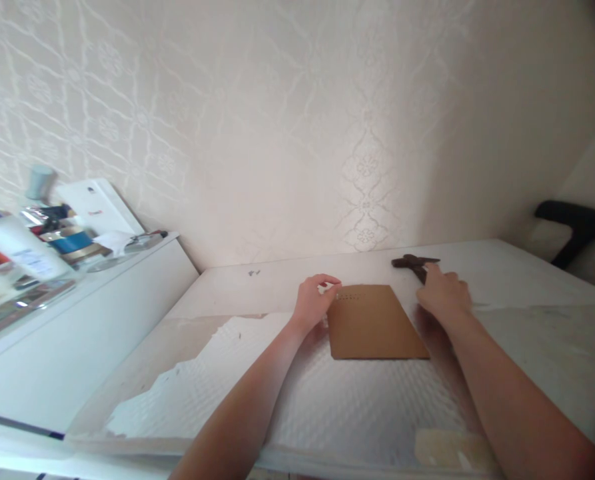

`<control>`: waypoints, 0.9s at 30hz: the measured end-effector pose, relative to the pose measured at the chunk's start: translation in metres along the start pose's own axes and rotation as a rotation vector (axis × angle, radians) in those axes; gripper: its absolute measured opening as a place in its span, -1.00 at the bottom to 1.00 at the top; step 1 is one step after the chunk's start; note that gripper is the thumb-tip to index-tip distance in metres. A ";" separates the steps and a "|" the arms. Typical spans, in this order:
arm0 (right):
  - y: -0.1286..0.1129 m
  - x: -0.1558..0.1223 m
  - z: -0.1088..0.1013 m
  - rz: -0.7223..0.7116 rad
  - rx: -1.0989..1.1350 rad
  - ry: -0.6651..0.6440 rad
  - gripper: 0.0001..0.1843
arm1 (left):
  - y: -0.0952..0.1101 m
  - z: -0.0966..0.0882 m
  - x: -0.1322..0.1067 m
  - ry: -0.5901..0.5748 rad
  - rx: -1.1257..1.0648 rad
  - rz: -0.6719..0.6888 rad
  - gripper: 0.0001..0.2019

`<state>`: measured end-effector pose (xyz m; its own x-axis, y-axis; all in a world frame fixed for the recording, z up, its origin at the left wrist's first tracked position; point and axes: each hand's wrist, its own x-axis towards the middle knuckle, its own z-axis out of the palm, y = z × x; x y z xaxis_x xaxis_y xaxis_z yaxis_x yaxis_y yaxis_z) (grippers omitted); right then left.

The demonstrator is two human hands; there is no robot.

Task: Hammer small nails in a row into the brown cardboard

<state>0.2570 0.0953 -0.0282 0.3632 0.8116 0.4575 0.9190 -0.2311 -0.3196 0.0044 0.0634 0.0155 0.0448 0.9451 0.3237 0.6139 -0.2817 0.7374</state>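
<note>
A brown piece of cardboard lies on the worktop in front of me, with a short double row of small marks or nail-like bits near its upper left corner. My left hand is at that corner, thumb and forefinger brought together in a pinch; whatever is between the fingertips is too small to make out. To the right of the cardboard, my right hand is closed around the handle of a hammer. Its dark head points away from me, low over the worktop near the wall.
Small metal bits lie at the back of the white worktop. A torn white quilted sheet covers the front. On the left, a white cabinet carries bottles, tape and a white box. A black armrest stands at right.
</note>
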 end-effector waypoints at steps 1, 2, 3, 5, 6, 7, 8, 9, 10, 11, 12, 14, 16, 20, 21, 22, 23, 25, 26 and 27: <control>-0.001 0.000 -0.002 -0.009 -0.003 -0.002 -0.50 | 0.000 0.001 0.000 -0.005 0.003 0.001 -0.88; -0.003 0.000 -0.005 -0.015 -0.005 -0.019 -0.47 | 0.000 0.002 -0.001 -0.016 0.004 0.003 -0.88; -0.006 0.000 -0.009 -0.019 -0.006 -0.044 -0.44 | -0.001 0.003 -0.001 -0.028 0.005 0.006 -0.87; -0.013 -0.002 -0.021 -0.022 0.000 -0.082 -0.40 | -0.002 0.005 -0.002 -0.052 0.009 0.012 -0.87; -0.018 -0.004 -0.027 -0.034 0.014 -0.079 -0.40 | -0.003 0.006 -0.002 -0.063 0.013 0.016 -0.86; -0.022 -0.005 -0.034 -0.056 0.033 -0.061 -0.41 | -0.003 0.007 -0.002 -0.071 0.019 0.016 -0.87; -0.027 -0.006 -0.040 -0.092 0.058 -0.040 -0.42 | -0.004 0.007 -0.002 -0.077 0.024 0.014 -0.87; -0.031 -0.007 -0.045 -0.130 0.084 -0.017 -0.42 | -0.004 0.007 -0.002 -0.082 0.027 0.009 -0.87; -0.034 -0.008 -0.049 -0.169 0.111 -0.001 -0.42 | -0.005 0.007 -0.002 -0.088 0.029 0.003 -0.87; -0.037 -0.009 -0.052 -0.207 0.138 0.009 -0.42 | -0.005 0.007 -0.001 -0.092 0.030 -0.005 -0.87; -0.039 -0.010 -0.055 -0.240 0.163 0.014 -0.41 | -0.005 0.008 -0.001 -0.095 0.030 -0.013 -0.87; -0.043 -0.012 -0.058 -0.298 0.209 0.008 -0.40 | -0.004 0.008 -0.001 -0.100 0.028 -0.021 -0.87; -0.046 -0.013 -0.059 -0.350 0.245 -0.007 -0.40 | -0.004 0.008 -0.001 -0.097 0.025 -0.025 -0.87; -0.050 -0.017 -0.059 -0.433 0.286 -0.039 -0.40 | -0.004 0.008 -0.001 -0.094 0.022 -0.030 -0.88; -0.050 -0.017 -0.059 -0.449 0.293 -0.045 -0.39 | -0.005 0.008 -0.001 -0.098 0.020 -0.031 -0.88; -0.051 -0.017 -0.058 -0.463 0.299 -0.052 -0.38 | -0.006 0.008 -0.001 -0.103 0.017 -0.031 -0.89; -0.051 -0.018 -0.058 -0.473 0.304 -0.058 -0.38 | -0.007 0.009 -0.001 -0.109 0.011 -0.031 -0.89; -0.051 -0.018 -0.059 -0.484 0.307 -0.069 -0.38 | -0.008 0.010 0.000 -0.119 -0.003 -0.031 -0.89; -0.052 -0.018 -0.059 -0.489 0.306 -0.074 -0.38 | -0.009 0.010 0.000 -0.123 -0.009 -0.032 -0.90; -0.052 -0.018 -0.059 -0.493 0.305 -0.077 -0.38 | -0.009 0.010 0.000 -0.123 -0.012 -0.034 -0.90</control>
<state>0.2119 0.0607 0.0292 -0.1191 0.8236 0.5545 0.8868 0.3394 -0.3136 0.0071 0.0677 0.0029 0.1207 0.9672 0.2237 0.6074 -0.2502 0.7539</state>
